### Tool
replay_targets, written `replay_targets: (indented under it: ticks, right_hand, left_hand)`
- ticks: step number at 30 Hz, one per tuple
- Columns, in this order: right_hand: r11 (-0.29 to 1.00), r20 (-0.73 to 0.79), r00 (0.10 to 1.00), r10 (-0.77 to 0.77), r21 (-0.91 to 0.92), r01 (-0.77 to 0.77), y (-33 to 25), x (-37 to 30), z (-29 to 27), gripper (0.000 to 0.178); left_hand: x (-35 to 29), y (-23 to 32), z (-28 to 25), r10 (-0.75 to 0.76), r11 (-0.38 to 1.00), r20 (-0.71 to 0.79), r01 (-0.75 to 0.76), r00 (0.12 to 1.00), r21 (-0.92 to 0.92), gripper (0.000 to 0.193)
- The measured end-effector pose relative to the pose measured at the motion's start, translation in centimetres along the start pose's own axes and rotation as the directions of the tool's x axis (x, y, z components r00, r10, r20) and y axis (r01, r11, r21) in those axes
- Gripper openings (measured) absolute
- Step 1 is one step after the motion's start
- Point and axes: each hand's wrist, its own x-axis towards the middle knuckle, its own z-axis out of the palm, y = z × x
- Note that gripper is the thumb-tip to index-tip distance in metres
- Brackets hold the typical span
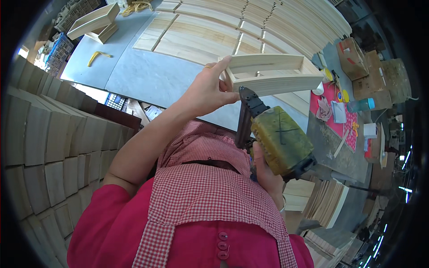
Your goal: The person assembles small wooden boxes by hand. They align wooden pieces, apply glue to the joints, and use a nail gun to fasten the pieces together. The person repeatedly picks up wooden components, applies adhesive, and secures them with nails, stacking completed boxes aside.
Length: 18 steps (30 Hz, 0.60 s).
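My left hand grips the near left corner of a long pale wooden frame, its fingers and thumb wrapped round the short end piece. The frame is raised in front of me and stretches away to the right. My right hand is closed round the handle of a nail gun with a yellow, scuffed body and a black nose. The tip of the nose is at the frame's left near corner; whether it touches the wood I cannot tell. The tool's body hides part of my right fingers.
Pale boards lie in rows across the blue-grey table. At the far left are wooden trays and a yellow strip. Boards are stacked beside me on the left. A blue bottle and cardboard boxes stand right.
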Motion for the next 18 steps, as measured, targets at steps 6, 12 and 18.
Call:
replay_targets:
  ticks: [6, 12, 18]
  right_hand:
    - [0.999, 0.005, 0.999, 0.051, 0.006, -0.051, -0.6, 0.6, 0.7, 0.029]
    - [0.999, -0.020, 0.999, 0.044, 0.013, -0.044, -0.6, 0.7, 0.7, 0.022]
    - [0.943, 0.215, 0.918, 0.332, -0.059, -0.328, -0.1, 0.6, -0.2, 0.046]
  left_hand:
    - [-0.5, 0.2, 0.1, 0.014, 1.000, -0.019, -0.014, 1.000, 0.018, 0.094]
    - [-0.2, -0.1, 0.3, 0.019, 1.000, -0.021, -0.019, 1.000, 0.014, 0.094]
    - [0.0, -0.6, 0.4, 0.054, 0.998, -0.033, -0.053, 0.998, 0.035, 0.096]
